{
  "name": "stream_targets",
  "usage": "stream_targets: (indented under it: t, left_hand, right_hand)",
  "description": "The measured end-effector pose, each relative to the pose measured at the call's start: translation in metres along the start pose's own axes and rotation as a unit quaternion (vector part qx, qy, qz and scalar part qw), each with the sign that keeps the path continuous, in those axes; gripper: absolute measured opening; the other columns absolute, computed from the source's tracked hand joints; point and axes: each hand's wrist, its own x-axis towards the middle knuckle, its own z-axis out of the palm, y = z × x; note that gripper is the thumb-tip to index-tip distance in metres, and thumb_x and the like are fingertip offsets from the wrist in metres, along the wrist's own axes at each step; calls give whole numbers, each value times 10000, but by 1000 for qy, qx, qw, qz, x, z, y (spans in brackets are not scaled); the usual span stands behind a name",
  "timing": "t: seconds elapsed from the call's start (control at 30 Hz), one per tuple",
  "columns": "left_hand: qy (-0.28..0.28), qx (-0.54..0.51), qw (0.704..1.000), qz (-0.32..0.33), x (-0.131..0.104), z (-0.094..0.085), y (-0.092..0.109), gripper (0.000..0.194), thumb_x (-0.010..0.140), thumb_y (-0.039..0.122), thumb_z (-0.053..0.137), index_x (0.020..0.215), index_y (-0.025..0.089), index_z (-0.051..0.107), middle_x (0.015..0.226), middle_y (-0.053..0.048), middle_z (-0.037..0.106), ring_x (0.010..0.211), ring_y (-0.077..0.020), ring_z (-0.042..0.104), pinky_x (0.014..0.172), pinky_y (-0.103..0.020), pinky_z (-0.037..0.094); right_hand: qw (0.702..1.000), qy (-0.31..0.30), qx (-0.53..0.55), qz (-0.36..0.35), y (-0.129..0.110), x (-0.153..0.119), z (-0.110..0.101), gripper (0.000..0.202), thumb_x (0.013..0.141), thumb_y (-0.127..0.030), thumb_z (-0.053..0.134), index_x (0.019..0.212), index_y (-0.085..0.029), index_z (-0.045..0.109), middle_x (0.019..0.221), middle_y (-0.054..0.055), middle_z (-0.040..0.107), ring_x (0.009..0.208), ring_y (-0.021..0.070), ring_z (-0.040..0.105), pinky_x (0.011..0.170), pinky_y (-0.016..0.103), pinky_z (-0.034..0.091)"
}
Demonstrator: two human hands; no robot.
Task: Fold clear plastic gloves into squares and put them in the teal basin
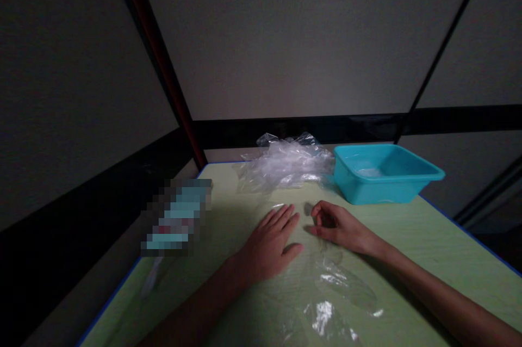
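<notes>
My left hand [274, 246] lies flat, fingers spread, over a clear plastic bag [342, 279] that stretches across the table toward the near edge. To its right, my right hand [340, 227] hovers low above the table with curled fingers. A gap shows between its thumb and fingertips, and I see nothing held there. The bag is so transparent that its outline near both hands is hard to follow; glints mark its crumpled near part.
A heap of clear plastic bags [289, 162] lies at the table's back. Right of it stands a turquoise plastic basin [383, 186]. A blurred-out, pixelated object [179, 216] is at the left edge of the pale green table [440, 260]. Walls rise behind and to the left.
</notes>
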Motion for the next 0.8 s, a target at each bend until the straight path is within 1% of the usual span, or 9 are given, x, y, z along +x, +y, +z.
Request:
stream_targets:
  t: [0.1, 0.27, 0.37, 0.47, 0.53, 0.6, 0.67, 0.73, 0.8]
  left_hand:
    - [-4, 4, 1000, -4, 0, 1, 1, 553, 830, 386, 453, 1311, 158, 305, 1410, -87, 233, 1302, -189, 164, 1053, -364, 181]
    - [-5, 7, 1000, -18, -1, 1, 1, 562, 833, 403, 446, 1318, 165, 289, 1413, -83, 226, 1302, -199, 161, 1054, -377, 177]
    - [4, 8, 1000, -22, -1, 1, 3, 561, 834, 411, 441, 1316, 168, 291, 1408, -82, 242, 1300, -204, 171, 1051, -384, 187]
    - [7, 16, 999, -33, -2, 2, 6, 557, 834, 407, 437, 1311, 151, 303, 1404, -93, 248, 1296, -215, 182, 1048, -390, 198]
    - [12, 22, 999, -45, -3, 3, 9, 548, 835, 408, 430, 1303, 145, 320, 1401, -97, 254, 1292, -224, 196, 1045, -397, 208]
    - [22, 26, 998, -61, -4, 5, 14, 539, 838, 426, 415, 1291, 143, 343, 1393, -101, 272, 1283, -233, 220, 1041, -403, 219]
    - [31, 29, 996, -81, -7, 5, 19, 534, 841, 444, 396, 1277, 136, 369, 1381, -108, 298, 1272, -243, 247, 1037, -407, 231]
    - [32, 33, 994, -99, -9, 5, 25, 545, 837, 462, 387, 1268, 128, 385, 1369, -115, 320, 1260, -252, 273, 1031, -410, 244]
    - [30, 34, 993, -112, -11, 3, 30, 562, 828, 479, 389, 1264, 125, 393, 1365, -119, 327, 1253, -264, 286, 1027, -421, 248]
  right_hand:
    - [999, -20, 46, 9, 1, 0, 0, 323, 711, -271, 585, 971, -161, 427, 618, -57, 464, 527, 96, 439, 478, 212, 353]
    - [999, -27, 10, 37, 2, -1, -13, 386, 698, -216, 553, 1050, -154, 406, 531, -90, 403, 464, 85, 392, 418, 199, 284]
    - [998, -28, -39, 43, 6, -3, -24, 393, 707, -204, 532, 1071, -145, 395, 505, -92, 408, 444, 88, 391, 405, 202, 271]
    - [990, -11, -140, 32, 10, -7, -34, 385, 732, -219, 513, 1094, -140, 408, 519, -65, 469, 458, 107, 433, 419, 218, 281]
    - [976, 3, -218, 21, 14, -10, -38, 390, 743, -227, 510, 1113, -143, 422, 553, -36, 527, 479, 127, 473, 441, 232, 297]
    - [953, 21, -301, 11, 17, -12, -42, 388, 742, -212, 511, 1119, -151, 443, 602, -6, 577, 517, 151, 519, 479, 250, 316]
    - [920, 44, -390, 12, 20, -14, -44, 364, 738, -189, 508, 1099, -164, 476, 620, 13, 599, 567, 182, 560, 532, 274, 335]
    - [883, 65, -464, 30, 20, -15, -46, 319, 740, -169, 497, 1059, -169, 509, 603, 27, 605, 601, 215, 587, 582, 304, 350]
    - [859, 83, -502, 51, 17, -14, -46, 262, 756, -160, 474, 1011, -162, 535, 613, 53, 615, 621, 242, 600, 609, 333, 366]
